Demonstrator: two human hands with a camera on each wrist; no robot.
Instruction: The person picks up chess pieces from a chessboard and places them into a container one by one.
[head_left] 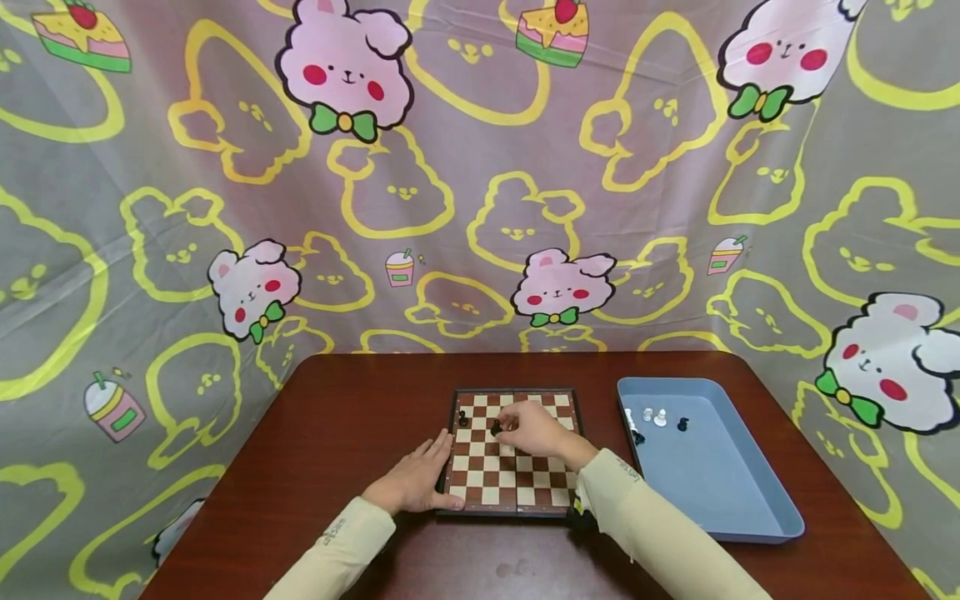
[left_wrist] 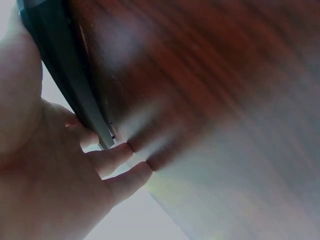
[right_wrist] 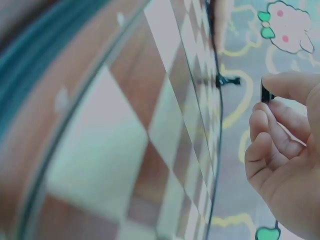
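Observation:
A brown-and-cream chessboard [head_left: 480, 479] lies unfolded on the table, its middle seam visible. Above its far half my right hand [head_left: 534, 429] pinches a small black chess piece [right_wrist: 265, 91] between thumb and fingers; the piece's exact kind is hidden by the grip. Another black chess piece [head_left: 462, 417] stands upright near the board's far left corner, and the right wrist view has it too. Along the board's left side rests my left hand [head_left: 412, 481], fingers extended and thumb at the near left corner. The left wrist view shows those fingers [left_wrist: 131, 181] beside the board's dark edge [left_wrist: 62, 65].
Right of the board sits a blue-grey tray [head_left: 712, 492] with a raised rim. Several white and black chess pieces, including a white piece [head_left: 660, 417] and a black piece [head_left: 682, 424], are at its far left. A patterned curtain [head_left: 465, 208] hangs behind the brown table [head_left: 345, 408].

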